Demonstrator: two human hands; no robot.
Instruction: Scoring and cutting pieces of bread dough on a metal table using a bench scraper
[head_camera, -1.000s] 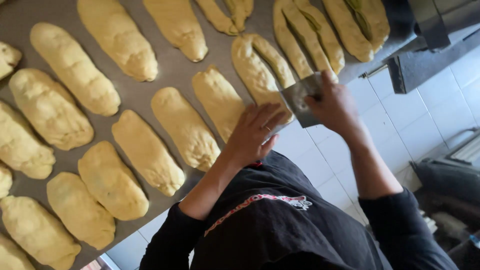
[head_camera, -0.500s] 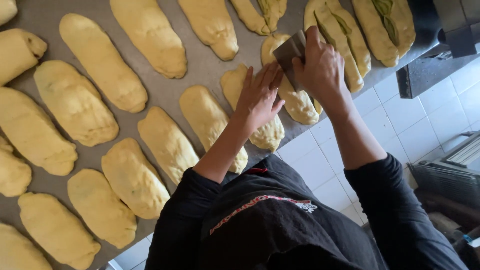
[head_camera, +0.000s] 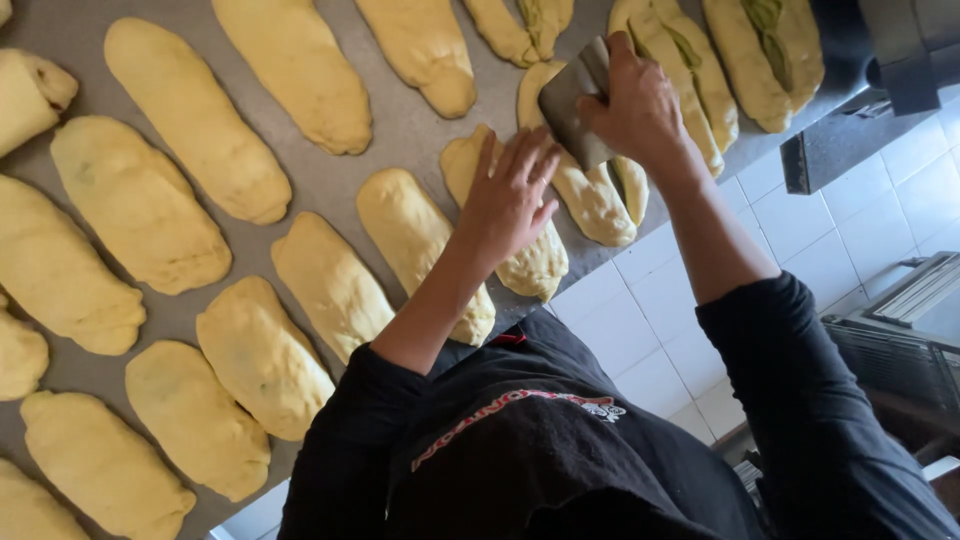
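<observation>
My right hand (head_camera: 635, 105) grips a metal dough scraper (head_camera: 565, 105) and presses its blade lengthwise into a long yellow dough piece (head_camera: 590, 195) near the table's edge. My left hand (head_camera: 510, 195) lies flat with fingers spread on the neighbouring dough piece (head_camera: 530, 265), steadying it. Both arms wear black sleeves. Farther along the same row, split dough pieces (head_camera: 690, 70) show a green filling along their cut.
Several oblong yellow dough pieces (head_camera: 195, 120) lie in rows across the grey metal worktop (head_camera: 400, 130). White floor tiles (head_camera: 800, 210) show past the table edge on the right. A dark machine part (head_camera: 910, 50) and a metal rack (head_camera: 920, 300) stand there.
The view has shifted, so the dough rows sit lower and more to the right. My right hand brought the scraper from the table edge onto the dough piece. My left hand followed alongside.
</observation>
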